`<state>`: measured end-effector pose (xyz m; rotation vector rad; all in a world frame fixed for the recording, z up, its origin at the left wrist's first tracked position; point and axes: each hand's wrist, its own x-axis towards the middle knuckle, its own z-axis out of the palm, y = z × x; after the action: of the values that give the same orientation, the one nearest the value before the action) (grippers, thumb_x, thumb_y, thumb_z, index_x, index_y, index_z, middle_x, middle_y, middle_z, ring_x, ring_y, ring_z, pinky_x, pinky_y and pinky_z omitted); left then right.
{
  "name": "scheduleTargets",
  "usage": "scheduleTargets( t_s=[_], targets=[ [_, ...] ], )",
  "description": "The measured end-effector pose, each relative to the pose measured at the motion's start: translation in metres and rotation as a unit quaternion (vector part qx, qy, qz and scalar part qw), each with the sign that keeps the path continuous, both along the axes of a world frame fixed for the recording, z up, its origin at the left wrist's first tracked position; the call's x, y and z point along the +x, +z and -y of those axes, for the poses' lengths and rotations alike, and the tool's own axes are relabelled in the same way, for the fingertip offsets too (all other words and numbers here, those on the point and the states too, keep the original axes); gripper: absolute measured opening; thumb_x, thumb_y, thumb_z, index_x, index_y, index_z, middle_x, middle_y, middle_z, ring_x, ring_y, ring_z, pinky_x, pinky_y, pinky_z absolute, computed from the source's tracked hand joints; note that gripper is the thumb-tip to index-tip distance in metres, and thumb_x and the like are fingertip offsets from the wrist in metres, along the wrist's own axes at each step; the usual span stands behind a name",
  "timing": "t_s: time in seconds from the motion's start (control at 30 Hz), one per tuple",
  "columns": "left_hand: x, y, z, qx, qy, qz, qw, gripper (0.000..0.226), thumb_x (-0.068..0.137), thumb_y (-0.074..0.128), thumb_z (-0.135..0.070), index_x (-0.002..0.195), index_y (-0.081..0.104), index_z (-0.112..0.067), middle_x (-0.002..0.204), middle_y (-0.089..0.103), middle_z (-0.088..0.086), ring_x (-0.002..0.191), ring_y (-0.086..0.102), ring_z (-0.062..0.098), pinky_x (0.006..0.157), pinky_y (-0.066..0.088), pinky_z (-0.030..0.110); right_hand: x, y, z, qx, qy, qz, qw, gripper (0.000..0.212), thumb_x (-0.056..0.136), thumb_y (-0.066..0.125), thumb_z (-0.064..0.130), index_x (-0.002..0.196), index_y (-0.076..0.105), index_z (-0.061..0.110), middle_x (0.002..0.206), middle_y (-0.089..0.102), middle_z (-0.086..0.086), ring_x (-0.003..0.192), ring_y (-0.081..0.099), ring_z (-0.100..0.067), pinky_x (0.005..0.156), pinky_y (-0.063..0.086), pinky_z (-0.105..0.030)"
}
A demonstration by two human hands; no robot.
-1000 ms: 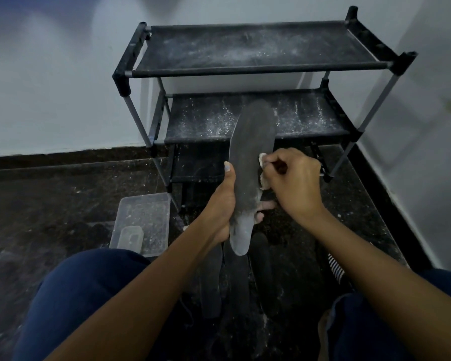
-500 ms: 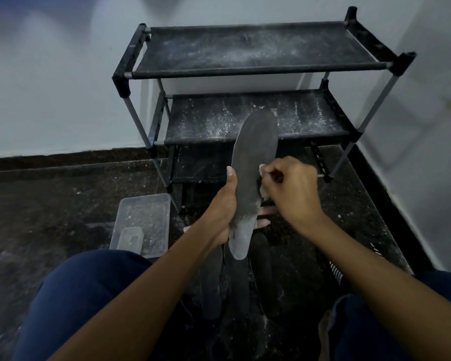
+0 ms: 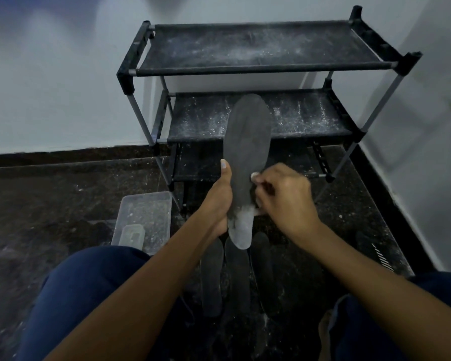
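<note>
Looking down from the head camera, between two knees in dark blue trousers (image 3: 76, 295). Holding a dark grey insole (image 3: 246, 152) upright in the air with the left hand (image 3: 219, 201): thumb laid along its left edge, other fingers wrapped behind, near the pale, dusty heel end. Toe end pointing up, in front of the middle shelf of a black shoe rack (image 3: 258, 48).

Pressing the right hand (image 3: 287, 199) against the right edge of the insole, fingers curled tight. Whether pinching something inside, cannot tell. Both hands close together, with only the insole between them.

Below the hands, on the dark speckled floor (image 3: 50, 199), three more dark insoles (image 3: 236, 272) lying side by side, lengthwise. To the left of them, near the rack's front leg, a clear plastic box (image 3: 143, 217) with a small lid-like piece inside. White dust scattered on the rack shelves. Behind the rack, a pale wall (image 3: 50, 87).
</note>
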<state>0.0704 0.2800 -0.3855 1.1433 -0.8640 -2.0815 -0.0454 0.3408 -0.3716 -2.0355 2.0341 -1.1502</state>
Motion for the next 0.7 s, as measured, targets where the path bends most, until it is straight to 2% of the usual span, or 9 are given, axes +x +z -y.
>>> scheduleTargets(
  t_s=[0.07, 0.1, 0.2, 0.27, 0.33, 0.43, 0.53, 0.6, 0.7],
  targets=[
    [0.0, -0.002, 0.003, -0.004, -0.015, 0.011, 1.0, 0.078, 0.093, 0.014, -0.064, 0.109, 0.065, -0.006, 0.106, 0.069, 0.011, 0.089, 0.067, 0.019, 0.069, 0.058, 0.025, 0.011, -0.007, -0.01, 0.016, 0.026, 0.002, 1.0, 0.01, 0.076, 0.07, 0.003, 0.085, 0.073, 0.007, 0.084, 0.067, -0.006, 0.072, 0.063, -0.014, 0.071, 0.051, -0.02],
    [0.0, -0.002, 0.003, 0.001, -0.023, 0.01, 1.0, 0.083, 0.092, 0.012, -0.065, 0.113, 0.063, -0.003, 0.107, 0.069, 0.01, 0.089, 0.067, 0.018, 0.067, 0.057, 0.022, 0.015, -0.01, -0.014, 0.02, 0.037, 0.01, 0.999, 0.01, 0.076, 0.07, 0.004, 0.085, 0.073, 0.007, 0.083, 0.067, -0.006, 0.071, 0.063, -0.013, 0.071, 0.051, -0.017],
    [0.002, 0.001, 0.006, 0.004, -0.028, -0.012, 1.0, 0.084, 0.09, 0.012, -0.068, 0.119, 0.06, -0.005, 0.114, 0.068, 0.01, 0.094, 0.068, 0.019, 0.071, 0.057, 0.025, 0.021, -0.011, -0.023, 0.029, 0.064, 0.09, 0.993, 0.009, 0.078, 0.068, 0.006, 0.086, 0.073, 0.006, 0.086, 0.065, -0.004, 0.073, 0.062, -0.008, 0.072, 0.049, -0.011],
    [0.003, 0.006, 0.008, 0.011, -0.034, -0.039, 0.999, 0.08, 0.089, 0.014, -0.07, 0.117, 0.059, -0.01, 0.119, 0.066, 0.011, 0.099, 0.066, 0.022, 0.082, 0.057, 0.032, 0.02, -0.008, -0.024, 0.034, 0.078, 0.12, 0.989, 0.015, 0.078, 0.067, 0.005, 0.092, 0.073, 0.006, 0.091, 0.064, -0.003, 0.079, 0.062, -0.005, 0.076, 0.049, -0.011],
    [0.004, 0.009, 0.009, 0.016, -0.052, -0.066, 0.996, 0.079, 0.088, 0.018, -0.072, 0.12, 0.057, -0.01, 0.12, 0.064, 0.017, 0.104, 0.063, 0.027, 0.092, 0.049, 0.039, 0.017, -0.007, -0.023, 0.032, 0.071, 0.139, 0.987, 0.021, 0.078, 0.069, 0.002, 0.098, 0.072, 0.007, 0.094, 0.063, 0.0, 0.081, 0.06, -0.001, 0.077, 0.047, -0.008],
    [0.004, 0.006, 0.001, 0.018, -0.078, -0.101, 0.992, 0.077, 0.089, 0.025, -0.07, 0.116, 0.062, -0.007, 0.104, 0.066, 0.013, 0.098, 0.059, 0.024, 0.092, 0.045, 0.035, 0.014, -0.005, -0.02, 0.015, 0.029, 0.165, 0.986, 0.028, 0.076, 0.072, 0.0, 0.103, 0.07, 0.008, 0.093, 0.062, 0.0, 0.078, 0.06, 0.0, 0.074, 0.047, -0.005],
    [0.001, 0.004, -0.005, 0.024, -0.085, -0.109, 0.99, 0.07, 0.091, 0.026, -0.066, 0.112, 0.062, -0.01, 0.098, 0.069, 0.005, 0.092, 0.065, 0.016, 0.085, 0.052, 0.027, 0.011, 0.0, -0.012, -0.011, 0.014, 0.149, 0.989, 0.024, 0.078, 0.071, 0.001, 0.101, 0.071, 0.008, 0.095, 0.068, -0.004, 0.08, 0.062, -0.004, 0.077, 0.049, -0.008],
    [-0.002, 0.007, -0.003, 0.035, -0.063, -0.102, 0.992, 0.075, 0.087, 0.025, -0.071, 0.111, 0.062, -0.01, 0.097, 0.066, 0.005, 0.091, 0.064, 0.015, 0.082, 0.053, 0.025, 0.01, 0.004, -0.005, -0.027, 0.011, 0.117, 0.993, 0.021, 0.078, 0.07, 0.003, 0.098, 0.072, 0.009, 0.094, 0.07, -0.005, 0.085, 0.064, -0.011, 0.078, 0.052, -0.018],
    [-0.005, 0.011, -0.001, 0.049, -0.046, -0.082, 0.994, 0.09, 0.08, 0.022, -0.079, 0.119, 0.061, -0.007, 0.108, 0.067, 0.009, 0.102, 0.063, 0.02, 0.091, 0.051, 0.028, 0.012, 0.006, -0.005, -0.025, 0.001, 0.11, 0.994, 0.018, 0.078, 0.07, 0.004, 0.095, 0.073, 0.011, 0.092, 0.07, -0.002, 0.085, 0.065, -0.013, 0.079, 0.054, -0.03]
  ],
)
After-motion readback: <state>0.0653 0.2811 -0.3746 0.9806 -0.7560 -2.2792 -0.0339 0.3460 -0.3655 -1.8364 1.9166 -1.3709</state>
